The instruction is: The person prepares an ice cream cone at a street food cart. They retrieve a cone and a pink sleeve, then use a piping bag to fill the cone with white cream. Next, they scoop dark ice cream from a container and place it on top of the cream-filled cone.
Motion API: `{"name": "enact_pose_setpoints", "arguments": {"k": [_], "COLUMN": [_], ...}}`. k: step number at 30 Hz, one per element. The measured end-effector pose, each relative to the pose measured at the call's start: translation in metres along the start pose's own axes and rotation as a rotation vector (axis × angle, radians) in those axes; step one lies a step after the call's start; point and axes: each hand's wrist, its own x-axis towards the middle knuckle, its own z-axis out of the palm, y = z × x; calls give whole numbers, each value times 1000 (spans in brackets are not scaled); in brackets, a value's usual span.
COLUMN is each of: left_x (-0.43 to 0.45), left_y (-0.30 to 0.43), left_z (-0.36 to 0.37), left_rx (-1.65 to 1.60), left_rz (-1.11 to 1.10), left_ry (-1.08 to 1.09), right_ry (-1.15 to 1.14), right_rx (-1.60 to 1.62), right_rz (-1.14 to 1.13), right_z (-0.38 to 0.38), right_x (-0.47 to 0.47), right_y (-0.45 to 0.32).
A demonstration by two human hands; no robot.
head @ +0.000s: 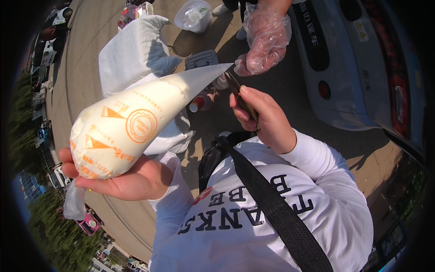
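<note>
My left hand (125, 180) cups the fat end of a full piping bag (163, 98) from below. The bag is clear plastic with orange print and holds a pale cream filling. Its pointed end slants up to the right, and a twisted plastic tail (74, 202) hangs under my fingers. In my right hand (266, 115) is a slim dark metal tool (238, 86), possibly scissors. The tool's end meets or nearly meets the bag's tip; whether it touches is unclear. Just beyond, another person's hand in a clear plastic glove (266, 44) comes down beside that tip.
A white cloth (129, 54) drapes something at the left. Behind it stands a translucent tub (193, 17), with a grey lidded box (201, 59) and a red cup (200, 102) nearer. A pale vehicle (343, 85) is at the right. A black strap (272, 204) crosses my chest.
</note>
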Motion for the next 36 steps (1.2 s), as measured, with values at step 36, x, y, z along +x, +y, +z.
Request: {"name": "enact_pose_setpoints", "arguments": {"k": [36], "left_x": [7], "left_y": [-1], "left_z": [-6], "left_rx": [-30], "left_rz": [-70], "left_ry": [-10], "right_ry": [57], "right_rx": [-79], "right_rz": [-86], "right_z": [-12], "right_x": [8], "right_y": [-19]}}
